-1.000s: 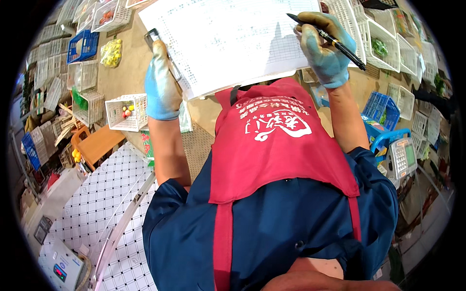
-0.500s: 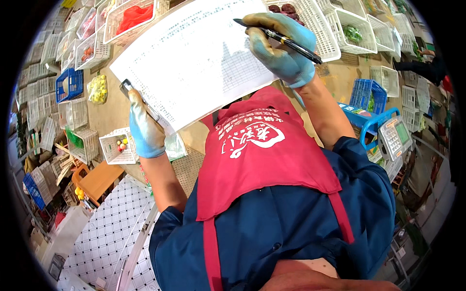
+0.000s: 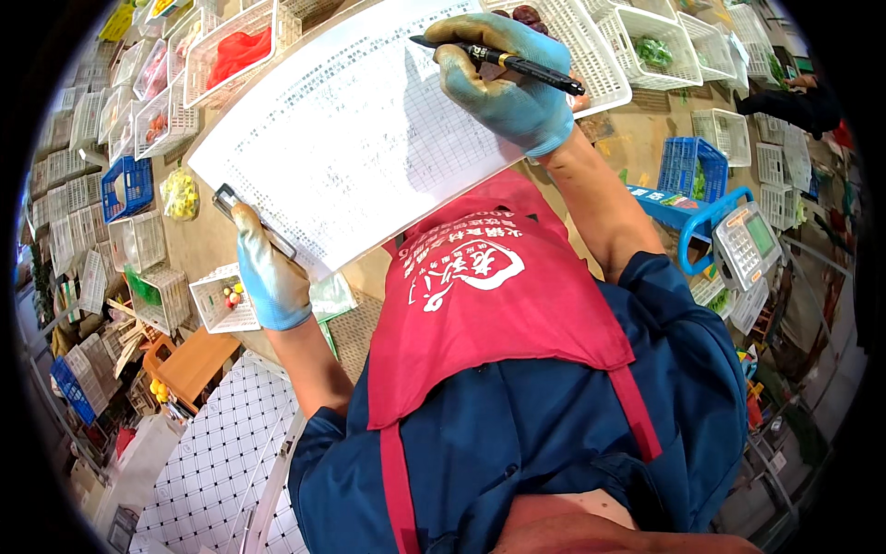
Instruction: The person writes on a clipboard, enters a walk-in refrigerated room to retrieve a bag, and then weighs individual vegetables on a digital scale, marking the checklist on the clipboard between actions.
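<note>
In front of my chest a clipboard with printed table sheets (image 3: pixel 332 138) is held tilted. My left hand (image 3: pixel 269 268), in a blue and tan work glove, grips its lower left edge beside the metal clip (image 3: pixel 268 231). My gloved right hand (image 3: pixel 512 83) is over the sheet's upper right part, closed round a black marker pen (image 3: pixel 517 65). The pen's dark tip points left, close to the paper; whether it touches I cannot tell. Handwritten marks fill parts of the grid, and my right hand's shadow falls on it.
White plastic crates (image 3: pixel 245 55) of produce stand at the left and far right. A blue crate (image 3: pixel 127 187) and a bag of yellow produce (image 3: pixel 180 194) lie to the left. At the right are a weighing scale (image 3: pixel 746 245) with blue rails and a person in dark clothing (image 3: pixel 794 106).
My right hand and the pen have shifted left and slightly up, along with the clipboard. My left hand, still gripping the board, has moved slightly left and down.
</note>
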The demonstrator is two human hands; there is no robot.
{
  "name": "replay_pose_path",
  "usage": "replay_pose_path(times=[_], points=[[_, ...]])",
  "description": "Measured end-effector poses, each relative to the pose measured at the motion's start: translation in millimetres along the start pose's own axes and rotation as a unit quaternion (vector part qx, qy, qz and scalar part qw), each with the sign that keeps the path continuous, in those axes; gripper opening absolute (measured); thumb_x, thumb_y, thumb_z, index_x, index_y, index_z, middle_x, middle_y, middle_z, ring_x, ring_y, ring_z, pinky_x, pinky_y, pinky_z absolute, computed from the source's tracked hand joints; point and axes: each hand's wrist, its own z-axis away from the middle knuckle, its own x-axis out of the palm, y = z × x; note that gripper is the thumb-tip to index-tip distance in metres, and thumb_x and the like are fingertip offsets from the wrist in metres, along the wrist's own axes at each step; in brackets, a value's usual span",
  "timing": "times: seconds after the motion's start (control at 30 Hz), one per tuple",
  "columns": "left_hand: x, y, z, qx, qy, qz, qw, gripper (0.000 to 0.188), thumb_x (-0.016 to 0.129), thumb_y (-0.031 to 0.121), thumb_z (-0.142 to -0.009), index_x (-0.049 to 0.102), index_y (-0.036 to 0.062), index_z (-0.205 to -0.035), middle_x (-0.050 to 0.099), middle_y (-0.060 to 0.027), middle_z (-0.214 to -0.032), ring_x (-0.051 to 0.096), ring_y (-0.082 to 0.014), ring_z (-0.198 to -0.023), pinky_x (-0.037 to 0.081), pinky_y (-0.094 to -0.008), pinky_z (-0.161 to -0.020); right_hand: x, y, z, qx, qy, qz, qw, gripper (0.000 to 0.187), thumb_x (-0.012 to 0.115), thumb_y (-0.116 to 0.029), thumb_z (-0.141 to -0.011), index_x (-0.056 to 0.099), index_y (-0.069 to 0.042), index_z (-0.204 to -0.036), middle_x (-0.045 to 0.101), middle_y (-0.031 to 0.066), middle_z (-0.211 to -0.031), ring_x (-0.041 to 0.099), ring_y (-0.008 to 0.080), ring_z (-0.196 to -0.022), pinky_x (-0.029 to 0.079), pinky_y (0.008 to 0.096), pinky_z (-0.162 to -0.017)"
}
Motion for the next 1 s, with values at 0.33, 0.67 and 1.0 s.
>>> replay_pose_path(times=[0.33,0.67,1.0], points=[[-0.3,-1.3,1.1,-0.003,-0.012,-0.001,1.000,0.063,0.040,0.045,-0.099,0.029,-0.0007,-0.142,0.046,-0.0137,-0.138,0.051,-0.0218,-0.119,0.045,-0.0336,-0.096,-0.6,0.5,4.6,0.018,-0.004,0.058,0.998,0.019,0.063,-0.001,-0.079,0.069,-0.001,-0.097,0.069,0.0048,-0.083,0.063,0.0072,-0.074,0.052,0.0209,-0.068],[-2.4,-4.9,-3.3,-0.003,-0.015,0.003,1.000,0.063,0.040,0.045,-0.099,0.031,-0.0007,-0.141,0.048,-0.0136,-0.136,0.053,-0.0214,-0.116,0.046,-0.0327,-0.094,0.1,2.7,5.4,0.013,0.015,0.057,0.998,0.018,0.064,-0.001,-0.079,0.070,0.000,-0.095,0.069,0.0054,-0.081,0.063,0.0069,-0.073,0.052,0.0202,-0.065],[-6.7,-5.6,-6.9,0.001,-0.016,0.010,1.000,0.062,0.041,0.045,-0.099,0.032,-0.0007,-0.141,0.048,-0.0145,-0.136,0.054,-0.0222,-0.116,0.046,-0.0333,-0.094,6.0,12.3,4.6,0.034,0.012,-0.004,0.999,0.015,0.062,0.000,-0.080,0.069,0.001,-0.094,0.069,0.0051,-0.081,0.063,0.0076,-0.073,0.052,0.0210,-0.068]])
